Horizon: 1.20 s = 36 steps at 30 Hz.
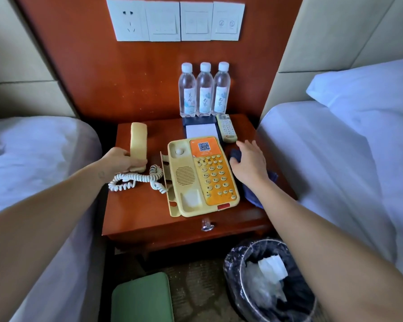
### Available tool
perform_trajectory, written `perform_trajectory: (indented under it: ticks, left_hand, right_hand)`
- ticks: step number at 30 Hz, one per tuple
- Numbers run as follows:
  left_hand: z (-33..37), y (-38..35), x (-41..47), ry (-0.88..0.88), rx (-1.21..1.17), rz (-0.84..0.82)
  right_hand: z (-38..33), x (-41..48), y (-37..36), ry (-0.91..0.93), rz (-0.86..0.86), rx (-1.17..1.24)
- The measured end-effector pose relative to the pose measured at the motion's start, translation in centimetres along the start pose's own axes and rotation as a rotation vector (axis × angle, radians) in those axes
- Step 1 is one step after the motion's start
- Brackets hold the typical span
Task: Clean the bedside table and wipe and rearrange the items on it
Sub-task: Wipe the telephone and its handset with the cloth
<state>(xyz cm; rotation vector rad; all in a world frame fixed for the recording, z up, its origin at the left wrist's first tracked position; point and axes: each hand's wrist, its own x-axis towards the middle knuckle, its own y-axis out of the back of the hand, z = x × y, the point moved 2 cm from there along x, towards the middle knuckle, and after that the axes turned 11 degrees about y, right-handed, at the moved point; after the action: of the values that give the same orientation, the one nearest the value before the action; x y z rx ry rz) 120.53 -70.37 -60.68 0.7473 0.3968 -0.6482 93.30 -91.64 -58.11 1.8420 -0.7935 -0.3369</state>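
Firmly, the left hand grips the cream handset just left of the telephone base on the bedside table. Right of the base, the right hand presses spread fingers on a dark blue cloth, mostly hidden beneath it. The base's orange panel carries a QR code. Behind it, the labels on three bottles show brushed characters too small to read.

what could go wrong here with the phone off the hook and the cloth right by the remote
The left hand holds the handset off the phone base. The coiled cord is bunched between them, so lifting it further could drag the base across the table.
The right hand rests on the cloth close to the remote. A wide wipe might push the remote into the water bottles and topple them.
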Motion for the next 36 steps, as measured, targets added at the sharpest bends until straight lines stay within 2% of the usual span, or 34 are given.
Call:
perform_trajectory:
  ticks: [2, 3, 5, 8, 10, 14, 17, 19, 23, 26, 28, 31, 34, 36]
  left_hand:
    - [0.9, -0.2, -1.9, -0.037, -0.134, -0.073]
    - [1.4, -0.4, -3.1, -0.060, -0.196, -0.103]
    - [2.2, -1.0, -5.6, -0.118, -0.251, -0.152]
    - [2.8, -2.9, -9.4, -0.204, -0.252, -0.197]
    - [2.8, -4.6, -10.9, -0.258, -0.189, -0.201]
    - [1.7, -7.5, -11.8, -0.315, -0.113, -0.144]
    - [1.1, -8.5, -12.2, -0.398, 0.018, -0.105]
    - [0.9, -8.3, -12.5, -0.532, 0.182, -0.068]
    - [-0.3, -7.2, -12.4, -0.718, 0.662, -0.054]
    - [-1.0, -6.2, -12.1, -0.843, 0.864, -0.063]
    - [-1.4, -5.3, -12.0, -0.894, 0.890, -0.075]
    - [-2.4, -3.2, -11.8, -0.879, 0.895, -0.042]
    - [-3.4, -1.1, -11.4, -0.783, 0.705, 0.054]
    - [-3.5, -0.6, -11.3, -0.685, 0.561, 0.025]
  right_hand:
    - [-2.3, 0.3, 0.9, 0.086, 0.179, 0.128]
    - [-3.7, 0.5, 1.2, 0.105, 0.179, 0.233]
    - [-6.8, 1.0, 1.4, 0.100, 0.062, 0.438]
    - [-10.2, 1.2, 0.6, -0.018, -0.133, 0.786]
    - [-11.2, 0.6, 0.2, -0.068, -0.189, 0.905]
    - [-9.8, -0.8, -0.5, -0.083, -0.214, 0.816]
    - [-8.0, -1.6, -1.1, -0.136, -0.230, 0.916]
    - [-7.3, -2.1, -1.2, -0.166, -0.222, 0.972]
    - [-6.4, -2.3, -1.1, -0.201, -0.251, 1.042]
    - [-6.2, -2.1, -0.8, -0.223, -0.234, 1.104]
    - [-6.2, -1.9, -0.2, -0.245, -0.205, 1.137]
    - [-6.0, -1.9, 0.9, -0.246, -0.186, 1.147]
    - [-6.0, -2.6, 1.5, -0.238, -0.209, 1.179]
    - [-6.4, -3.5, 1.0, -0.234, -0.239, 1.149]
